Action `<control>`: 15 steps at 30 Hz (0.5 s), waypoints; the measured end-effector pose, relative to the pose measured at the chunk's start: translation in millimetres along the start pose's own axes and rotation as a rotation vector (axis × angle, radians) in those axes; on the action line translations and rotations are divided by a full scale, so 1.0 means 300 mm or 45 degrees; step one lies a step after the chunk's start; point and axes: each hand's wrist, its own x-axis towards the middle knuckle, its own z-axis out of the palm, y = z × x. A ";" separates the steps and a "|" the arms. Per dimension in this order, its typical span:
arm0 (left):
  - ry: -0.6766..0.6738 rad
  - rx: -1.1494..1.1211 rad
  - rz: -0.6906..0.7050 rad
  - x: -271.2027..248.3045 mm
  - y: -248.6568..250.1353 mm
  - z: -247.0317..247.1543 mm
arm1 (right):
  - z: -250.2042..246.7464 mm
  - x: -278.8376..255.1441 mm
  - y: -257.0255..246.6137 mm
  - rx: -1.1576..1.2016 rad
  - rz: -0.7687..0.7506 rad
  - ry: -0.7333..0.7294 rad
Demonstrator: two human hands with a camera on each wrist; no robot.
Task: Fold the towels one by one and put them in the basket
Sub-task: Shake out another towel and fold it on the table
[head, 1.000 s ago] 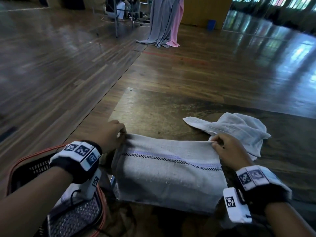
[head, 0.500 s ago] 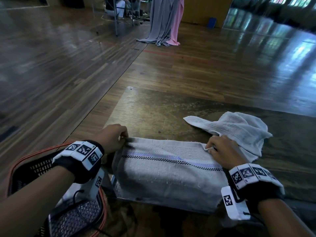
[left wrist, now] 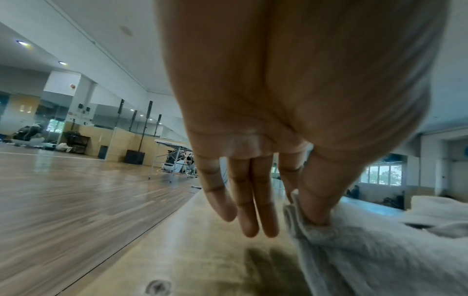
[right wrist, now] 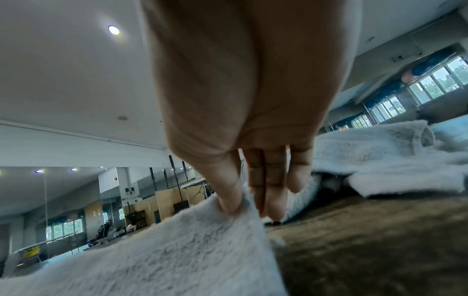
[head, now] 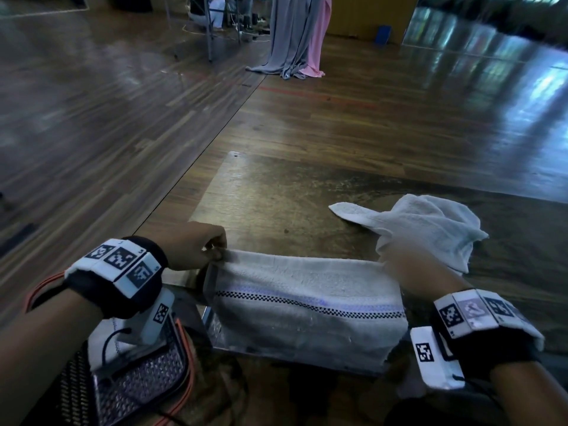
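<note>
A folded grey towel [head: 307, 309] with a checkered stripe hangs over the near edge of the table [head: 276, 195]. My left hand [head: 196, 247] pinches its far left corner between thumb and forefinger; the left wrist view shows the same pinch on the towel [left wrist: 354, 250] by the left hand [left wrist: 303, 210]. On the far right corner, my right hand [head: 408, 265] pinches the towel [right wrist: 177, 250], as the right wrist view shows under the right hand [right wrist: 240, 202]. A crumpled white towel [head: 430, 229] lies just beyond the right hand. The black mesh basket [head: 138, 382] with an orange rim sits low at the left.
The table's left edge [head: 212, 182] runs diagonally beside the wooden floor. Grey and pink cloths [head: 301, 38] hang far behind, next to metal table legs [head: 209, 32]. Bare tabletop stretches beyond the towels.
Both hands drew the towel's far edge a little nearer and kept their pinch. The right hand shifted slightly and now shows motion blur.
</note>
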 end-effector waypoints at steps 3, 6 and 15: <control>-0.043 -0.029 0.085 -0.053 -0.004 -0.005 | -0.021 -0.059 0.014 0.125 -0.039 -0.014; -0.096 -0.130 0.184 -0.115 0.014 -0.007 | -0.046 -0.140 0.030 0.204 -0.078 -0.077; 0.089 -0.467 0.127 -0.338 0.068 0.087 | 0.003 -0.423 0.047 0.437 -0.050 0.021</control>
